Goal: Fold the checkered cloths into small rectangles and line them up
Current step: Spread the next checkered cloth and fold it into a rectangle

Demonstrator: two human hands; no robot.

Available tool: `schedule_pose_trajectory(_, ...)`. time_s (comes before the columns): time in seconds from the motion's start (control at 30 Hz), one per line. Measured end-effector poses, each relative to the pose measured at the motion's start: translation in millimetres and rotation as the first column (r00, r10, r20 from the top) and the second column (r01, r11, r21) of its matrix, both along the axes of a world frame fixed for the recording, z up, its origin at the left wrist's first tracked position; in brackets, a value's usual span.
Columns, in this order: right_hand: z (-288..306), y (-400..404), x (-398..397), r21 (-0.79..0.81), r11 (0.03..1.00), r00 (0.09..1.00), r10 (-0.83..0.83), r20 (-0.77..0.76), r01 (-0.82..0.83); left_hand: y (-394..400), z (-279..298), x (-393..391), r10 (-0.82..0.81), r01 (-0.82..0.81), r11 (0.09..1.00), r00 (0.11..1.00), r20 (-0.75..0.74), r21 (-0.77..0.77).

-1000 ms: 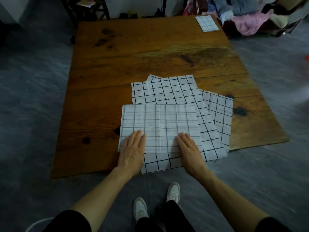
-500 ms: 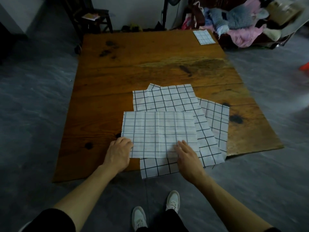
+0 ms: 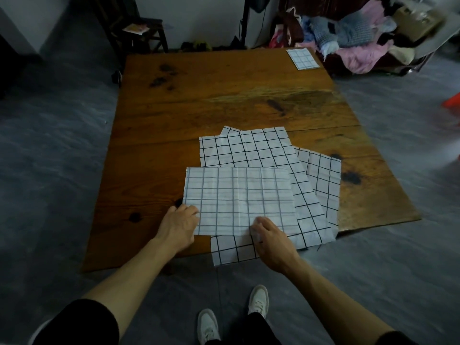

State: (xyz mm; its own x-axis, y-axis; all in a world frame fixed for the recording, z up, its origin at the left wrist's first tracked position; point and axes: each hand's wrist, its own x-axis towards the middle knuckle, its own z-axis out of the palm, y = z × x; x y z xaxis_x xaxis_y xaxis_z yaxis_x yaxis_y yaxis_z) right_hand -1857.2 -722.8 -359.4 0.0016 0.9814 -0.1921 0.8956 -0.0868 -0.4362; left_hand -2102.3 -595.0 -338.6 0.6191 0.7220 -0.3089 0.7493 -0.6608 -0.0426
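A half-folded checkered cloth (image 3: 239,197) lies near the front of the wooden table (image 3: 199,108), on top of two unfolded checkered cloths (image 3: 249,148), (image 3: 323,180). My left hand (image 3: 178,225) grips the folded cloth's near left corner, fingers curled at its edge. My right hand (image 3: 270,237) pinches its near edge toward the middle. One cloth folded into a small rectangle (image 3: 302,58) lies at the table's far right corner. The lower cloth hangs over the table's front edge.
A heap of clothes (image 3: 361,43) sits on furniture beyond the far right corner. A dark wooden stool (image 3: 144,33) stands behind the far left. Grey floor surrounds the table. My white shoes (image 3: 234,314) are below the front edge.
Both hands slid back from lying flat on the folded cloth to its near edge and curled onto it. The head camera tilted up, showing more of the room.
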Motion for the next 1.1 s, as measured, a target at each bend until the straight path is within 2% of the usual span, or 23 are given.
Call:
schedule_pose_trajectory(0.3, 3.3, 1.1, 1.5, 0.001, 1.0, 1.0, 0.013, 0.014, -0.013, 1.2, 5.6, 5.8, -0.095, 0.094, 0.995, 0.993, -0.075, -0.017)
schedule_pose_trajectory(0.4, 7.5, 3.6, 2.2, 0.037, 0.999, 0.999, -0.028, 0.015, 0.028, -2.6, 16.5, 8.9, -0.046, 0.047, 0.999, 0.998, 0.04, -0.021)
schedule_pose_trajectory(0.47, 11.6, 4.9, 0.3, 0.001, 0.998, 0.997, -0.065, 0.041, 0.065, -5.3, 26.8, 11.4, -0.039, 0.04, 0.999, 0.99, 0.135, -0.008)
schedule_pose_trajectory(0.53, 18.1, 7.1, -6.3, -0.032, 0.999, 0.997, -0.03, 0.077, 0.033, -7.5, 38.6, 15.3, -0.036, 0.039, 0.999, 0.975, 0.219, -0.008)
schedule_pose_trajectory(0.7, 42.6, 17.2, -37.9, 0.19, 0.98, 0.996, 0.049, 0.073, -0.062, -17.8, 69.7, 34.2, -0.006, 0.012, 1.0, 0.917, 0.398, -0.013)
schedule_pose_trajectory(0.8, 57.2, 25.0, -48.1, 0.347, 0.937, 0.998, 0.008, 0.057, -0.027, -23.0, 82.4, 43.0, 0.008, 0.002, 1.0, 0.871, 0.491, -0.019)
schedule_pose_trajectory(0.93, 79.2, 30.9, -43.1, 0.417, 0.909, 0.996, -0.065, 0.064, 0.033, -24.1, 98.8, 41.0, 0.056, 0.001, 0.996, 0.795, 0.603, -0.094)
schedule_pose_trajectory(1.0, 90.4, 30.7, -35.9, 0.411, 0.909, 0.993, -0.1, 0.063, 0.065, -20.7, 105.0, 34.6, 0.068, 0.014, 0.991, 0.796, 0.602, -0.132)
schedule_pose_trajectory(1.1, 109.1, 27.9, -22.9, 0.419, 0.897, 0.988, -0.151, -0.01, 0.142, -6.5, 103.8, 23.5, 0.061, -0.004, 0.994, 0.855, 0.515, -0.11)
